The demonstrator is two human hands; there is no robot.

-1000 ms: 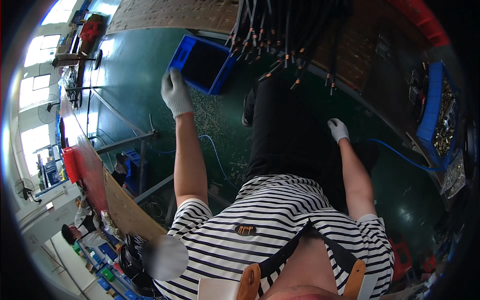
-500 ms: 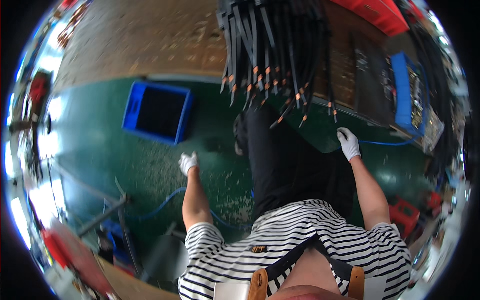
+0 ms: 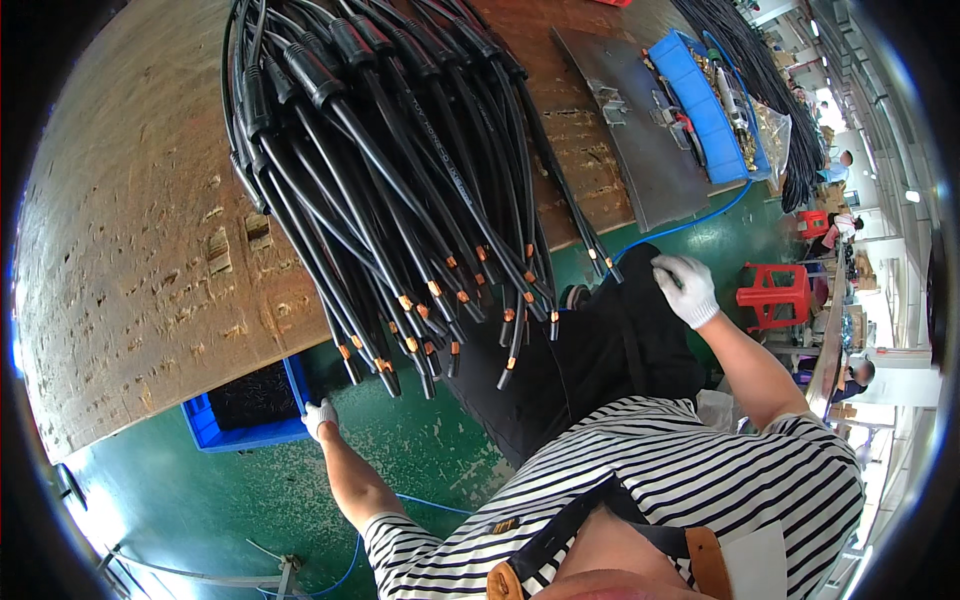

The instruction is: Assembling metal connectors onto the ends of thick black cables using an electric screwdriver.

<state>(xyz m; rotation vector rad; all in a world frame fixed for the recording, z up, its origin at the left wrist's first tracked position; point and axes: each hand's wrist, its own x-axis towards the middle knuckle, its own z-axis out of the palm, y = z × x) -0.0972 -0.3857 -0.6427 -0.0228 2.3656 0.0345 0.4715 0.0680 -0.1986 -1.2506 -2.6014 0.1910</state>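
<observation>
My left hand (image 3: 320,417), in a white glove, is at the right side of a blue plastic bin (image 3: 298,385) on the floor. Its fingers look loosely parted, and I cannot tell whether they touch the rim. Dark small pieces lie in the bin, which the table edge partly covers. My right hand (image 3: 686,290), also gloved, hangs by my dark trouser leg with fingers loosely bent and nothing in them. Ahead, a thick bundle of black cables (image 3: 400,170) droops over the table's near edge, with bare copper bands close to the cable ends.
A worn wooden table (image 3: 150,250) spans the far side. On its right are a dark metal plate (image 3: 640,150) and a blue parts tray (image 3: 695,105) with metal fittings. A blue hose (image 3: 690,228) runs below. A red stool (image 3: 775,297) stands right; people work farther off.
My view has shifted closer to the table, and the cable bundle now fills more of it. My left hand has come up to the bin. The right hand stays low near my leg.
</observation>
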